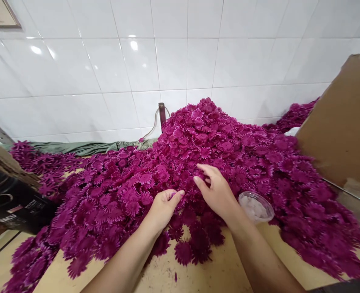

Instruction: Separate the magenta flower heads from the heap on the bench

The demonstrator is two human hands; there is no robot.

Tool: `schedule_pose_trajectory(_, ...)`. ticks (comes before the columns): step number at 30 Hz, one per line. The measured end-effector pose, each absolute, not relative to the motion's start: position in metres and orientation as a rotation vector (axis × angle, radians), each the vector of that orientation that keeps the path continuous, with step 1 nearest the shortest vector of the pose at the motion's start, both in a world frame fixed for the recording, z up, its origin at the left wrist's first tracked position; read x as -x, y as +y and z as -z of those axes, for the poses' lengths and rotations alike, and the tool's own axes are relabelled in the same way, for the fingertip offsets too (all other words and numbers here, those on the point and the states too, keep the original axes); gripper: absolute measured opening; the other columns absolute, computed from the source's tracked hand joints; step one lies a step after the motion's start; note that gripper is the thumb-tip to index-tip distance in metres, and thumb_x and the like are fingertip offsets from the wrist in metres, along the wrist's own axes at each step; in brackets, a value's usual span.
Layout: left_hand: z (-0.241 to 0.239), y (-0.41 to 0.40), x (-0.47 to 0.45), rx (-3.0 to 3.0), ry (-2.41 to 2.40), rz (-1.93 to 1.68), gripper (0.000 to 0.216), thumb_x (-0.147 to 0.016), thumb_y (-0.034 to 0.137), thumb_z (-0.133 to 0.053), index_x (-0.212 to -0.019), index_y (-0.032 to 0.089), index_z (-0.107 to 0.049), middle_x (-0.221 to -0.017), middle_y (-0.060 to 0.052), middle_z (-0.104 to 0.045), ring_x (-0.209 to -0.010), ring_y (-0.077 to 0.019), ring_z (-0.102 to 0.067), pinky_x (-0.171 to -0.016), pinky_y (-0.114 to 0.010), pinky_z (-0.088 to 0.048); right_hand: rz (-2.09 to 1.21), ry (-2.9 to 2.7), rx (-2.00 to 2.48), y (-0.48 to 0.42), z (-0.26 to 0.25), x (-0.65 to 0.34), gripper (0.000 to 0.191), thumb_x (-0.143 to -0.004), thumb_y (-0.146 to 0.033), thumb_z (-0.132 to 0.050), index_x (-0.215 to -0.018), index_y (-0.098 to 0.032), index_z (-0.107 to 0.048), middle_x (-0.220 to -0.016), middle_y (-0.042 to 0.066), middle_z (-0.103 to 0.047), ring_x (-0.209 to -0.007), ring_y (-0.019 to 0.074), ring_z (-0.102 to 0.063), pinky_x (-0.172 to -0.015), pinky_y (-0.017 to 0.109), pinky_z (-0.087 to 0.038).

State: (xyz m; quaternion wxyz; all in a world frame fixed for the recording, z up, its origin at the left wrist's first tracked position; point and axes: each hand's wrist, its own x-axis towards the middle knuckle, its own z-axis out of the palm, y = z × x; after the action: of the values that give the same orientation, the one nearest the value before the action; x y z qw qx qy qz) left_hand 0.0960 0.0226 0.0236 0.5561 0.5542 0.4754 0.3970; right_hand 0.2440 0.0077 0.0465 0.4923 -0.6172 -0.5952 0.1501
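From the left edge of the bench (pixel 222 264) toward its right, I saw heaped purple flowers (pixel 131 179), which I judged light, soft and best taken by their centres, the left hand (pixel 164 205) pinching a purple bit (pixel 173 194), the right hand (pixel 216 190) half open, its hold unclear to me.

Purple bit (pixel 173 194) mostly behind left fingers (pixel 177 198), cardboard (pixel 335 122) partly beyond right edge.
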Motion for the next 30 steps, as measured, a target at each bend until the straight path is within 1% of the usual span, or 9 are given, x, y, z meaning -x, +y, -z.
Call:
schedule_pose_trajectory(4, -0.026, 0.025, -0.101, -1.254, 1.038, -0.938, 0.049, -0.054, 0.064, -0.056, -0.049, 0.016, -0.046, -0.046, 0.007, -0.039, -0.049, -0.008, -0.034, -0.053, -0.023, -0.031, -0.702, -1.606, 1.376, -0.008, -0.039, -0.22, 0.021, -0.072, -0.025, -0.053, -0.089, -0.018, -0.062, -0.081, 0.004, -0.065, -0.073, 0.0159, -0.06, -0.069, 0.029, -0.048)
schedule_pose_trajectory(8, -0.029, 0.018, -0.1, -1.282, 0.938, -0.859, 0.044, -0.059, 0.058, -0.057, -0.062, 0.014, -0.057, -0.056, 0.002, -0.051, -0.058, -0.0118, -0.045, -0.061, -0.025, -0.037, -0.484, -1.554, 1.486, -0.007, -0.031, -0.219, 0.012, -0.073, -0.021, -0.05, -0.07, -0.018, -0.061, -0.071, 0.004, -0.064, -0.067, 0.0159, -0.058, -0.066, 0.028, -0.045)
schedule_pose_trajectory(12, -0.03, 0.01, -0.096, -1.32, 0.954, -0.884, 0.031, -0.057, 0.041, -0.067, -0.072, 0.014, -0.062, -0.066, 0.0, -0.058, -0.061, -0.0116, -0.047, -0.06, -0.023, -0.037, -0.309, -1.319, 1.606, 0.009, -0.031, -0.239, 0.017, -0.077, -0.025, -0.044, -0.074, -0.018, -0.059, -0.062, 0.003, -0.061, -0.06, 0.0176, -0.059, -0.061, 0.029, -0.044)
schedule_pose_trajectory(15, -0.029, 0.009, -0.093, -1.318, 0.977, -0.867, 0.028, -0.058, 0.04, -0.066, -0.064, 0.014, -0.059, -0.062, 0.0, -0.056, -0.058, -0.0107, -0.045, -0.057, -0.023, -0.036, -0.267, -1.203, 1.599, 0.019, -0.033, -0.254, 0.02, -0.074, -0.02, -0.043, -0.087, -0.015, -0.058, -0.07, 0.006, -0.062, -0.064, 0.0187, -0.06, -0.063, 0.032, -0.046)
schedule_pose_trajectory(18, -0.026, 0.013, -0.094, -1.298, 1.018, -0.886, 0.037, -0.055, 0.047, -0.066, -0.051, 0.015, -0.049, -0.049, 0.005, -0.043, -0.048, -0.0068, -0.034, -0.049, -0.021, -0.03, -0.249, -1.302, 1.527, 0.018, -0.034, -0.253, 0.035, -0.07, -0.017, -0.048, -0.104, -0.015, -0.055, -0.105, 0.013, -0.057, -0.087, 0.0213, -0.059, -0.076, 0.036, -0.046)
schedule_pose_trajectory(20, -0.024, 0.018, -0.097, -1.28, 1.061, -0.94, 0.045, -0.052, 0.054, -0.065, -0.045, 0.016, -0.041, -0.044, 0.008, -0.032, -0.044, -0.0051, -0.025, -0.045, -0.02, -0.025, -0.377, -1.422, 1.471, 0.01, -0.035, -0.245, 0.039, -0.071, -0.023, -0.051, -0.109, -0.016, -0.054, -0.116, 0.014, -0.053, -0.097, 0.0222, -0.055, -0.082, 0.036, -0.045)
schedule_pose_trajectory(22, -0.022, 0.023, -0.1, -1.268, 1.057, -0.969, 0.048, -0.049, 0.058, -0.064, -0.044, 0.017, -0.04, -0.043, 0.009, -0.032, -0.044, -0.0052, -0.026, -0.046, -0.02, -0.026, -0.63, -1.541, 1.382, 0.0, -0.037, -0.234, 0.034, -0.073, -0.03, -0.051, -0.104, -0.016, -0.057, -0.107, 0.011, -0.059, -0.095, 0.0204, -0.057, -0.08, 0.034, -0.046)
schedule_pose_trajectory(25, -0.021, 0.026, -0.102, -1.284, 0.995, -0.923, 0.047, -0.052, 0.061, -0.062, -0.049, 0.015, -0.051, -0.046, 0.004, -0.046, -0.049, -0.0091, -0.04, -0.052, -0.023, -0.035, -0.87, -1.592, 1.282, -0.012, -0.038, -0.221, 0.019, -0.072, -0.026, -0.053, -0.087, -0.016, -0.06, -0.084, 0.004, -0.066, -0.077, 0.0156, -0.061, -0.071, 0.028, -0.048)
schedule_pose_trajectory(30, -0.026, 0.019, -0.099, -1.346, 0.898, -0.841, 0.04, -0.063, 0.053, -0.059, -0.068, 0.014, -0.061, -0.065, -0.001, -0.06, -0.065, -0.0146, -0.052, -0.066, -0.026, -0.041, -0.722, -1.488, 1.411, -0.006, -0.034, -0.22, 0.009, -0.068, -0.018, -0.052, -0.072, -0.017, -0.06, -0.069, 0.002, -0.065, -0.065, 0.0153, -0.06, -0.066, 0.028, -0.046)
